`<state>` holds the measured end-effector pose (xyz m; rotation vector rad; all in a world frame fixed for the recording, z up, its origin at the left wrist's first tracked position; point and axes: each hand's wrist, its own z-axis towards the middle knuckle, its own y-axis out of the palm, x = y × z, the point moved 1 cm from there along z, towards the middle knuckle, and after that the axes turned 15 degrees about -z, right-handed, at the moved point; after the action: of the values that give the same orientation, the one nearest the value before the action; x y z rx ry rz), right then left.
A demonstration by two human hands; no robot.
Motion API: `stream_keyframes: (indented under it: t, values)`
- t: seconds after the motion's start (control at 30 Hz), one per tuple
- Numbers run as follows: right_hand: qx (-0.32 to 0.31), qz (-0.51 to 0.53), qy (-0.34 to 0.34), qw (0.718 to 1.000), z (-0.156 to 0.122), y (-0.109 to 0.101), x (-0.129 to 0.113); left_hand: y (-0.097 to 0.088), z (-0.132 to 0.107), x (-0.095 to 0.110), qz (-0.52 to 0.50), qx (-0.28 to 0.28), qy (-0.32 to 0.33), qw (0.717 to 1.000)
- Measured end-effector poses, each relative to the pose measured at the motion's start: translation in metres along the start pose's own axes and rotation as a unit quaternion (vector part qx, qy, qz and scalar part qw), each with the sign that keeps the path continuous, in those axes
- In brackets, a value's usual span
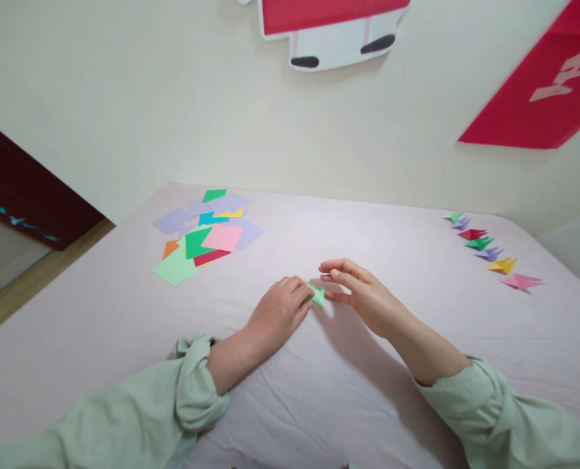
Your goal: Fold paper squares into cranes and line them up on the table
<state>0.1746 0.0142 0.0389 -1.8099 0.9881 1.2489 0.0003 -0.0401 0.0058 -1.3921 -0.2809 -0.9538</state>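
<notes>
A small folded piece of light green paper (317,295) lies on the pale pink sheet (348,365) between my two hands. My left hand (279,311) rests knuckles-up on the sheet, its curled fingers pinching the paper's left side. My right hand (361,291) hovers just to the right of the paper, fingers stretched out and together, thumb close to the paper's edge. Both arms wear pale green sleeves rolled at the cuff.
A loose pile of coloured paper squares (204,238) lies at the back left. A row of several folded paper figures (490,251) runs along the back right. Red and white decorations (534,98) hang on the cream wall. Wooden floor (30,280) shows at the left.
</notes>
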Motion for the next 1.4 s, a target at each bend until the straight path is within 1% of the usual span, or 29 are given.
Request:
stream_keyframes:
  t: [0.2, 0.33, 0.43, 0.57, 0.8, 0.9, 0.97, 1.03, 1.1, 1.17, 1.23, 1.3, 1.33, 1.37, 1.4]
  values:
    - [0.016, 0.056, -0.017, 0.998, 0.005, 0.0, 0.011, -0.001, 0.0, 0.003, -0.03, 0.012, -0.01, 0.999]
    - [0.003, 0.085, -0.023, 0.996, 0.005, 0.008, 0.013, -0.002, -0.001, 0.006, -0.066, 0.03, -0.024, 0.997]
    - [-0.011, 0.086, -0.026, 0.996, 0.003, 0.015, 0.015, -0.001, 0.0, 0.007, -0.092, 0.054, -0.037, 0.994]
    - [-0.013, 0.088, -0.029, 0.996, -0.001, 0.021, 0.018, 0.001, 0.0, 0.006, -0.134, 0.078, -0.058, 0.986]
    - [-0.024, 0.067, -0.088, 0.994, -0.004, 0.024, 0.019, 0.003, 0.0, 0.006, -0.203, 0.091, -0.078, 0.972]
    - [-0.009, 0.036, -0.117, 0.992, -0.003, 0.02, 0.02, 0.001, 0.001, 0.003, -0.251, 0.112, -0.102, 0.956]
    - [0.033, -0.028, -0.138, 0.989, -0.002, 0.014, 0.02, -0.001, 0.003, -0.001, -0.289, 0.131, -0.128, 0.94]
    - [0.083, -0.112, -0.161, 0.977, 0.001, 0.007, 0.02, -0.004, 0.006, -0.004, -0.333, 0.153, -0.155, 0.917]
    - [0.104, -0.171, -0.174, 0.964, 0.003, 0.004, 0.021, -0.005, 0.009, -0.006, -0.386, 0.167, -0.174, 0.89]
    - [0.081, -0.179, -0.177, 0.964, 0.005, 0.005, 0.022, -0.004, 0.011, -0.006, -0.436, 0.167, -0.184, 0.865]
    - [0.041, -0.16, -0.172, 0.971, 0.006, 0.009, 0.024, -0.002, 0.013, -0.005, -0.466, 0.158, -0.187, 0.85]
    - [0.022, -0.155, -0.166, 0.974, 0.007, 0.012, 0.025, 0.001, 0.013, -0.004, -0.471, 0.145, -0.188, 0.85]
    - [0.025, -0.163, -0.163, 0.973, 0.007, 0.013, 0.026, 0.003, 0.012, -0.003, -0.462, 0.137, -0.187, 0.856]
    - [0.031, -0.172, -0.161, 0.971, 0.008, 0.012, 0.026, 0.004, 0.011, -0.003, -0.443, 0.13, -0.182, 0.868]
    - [0.038, -0.183, -0.159, 0.969, 0.009, 0.011, 0.026, 0.004, 0.01, -0.003, -0.411, 0.129, -0.171, 0.886]
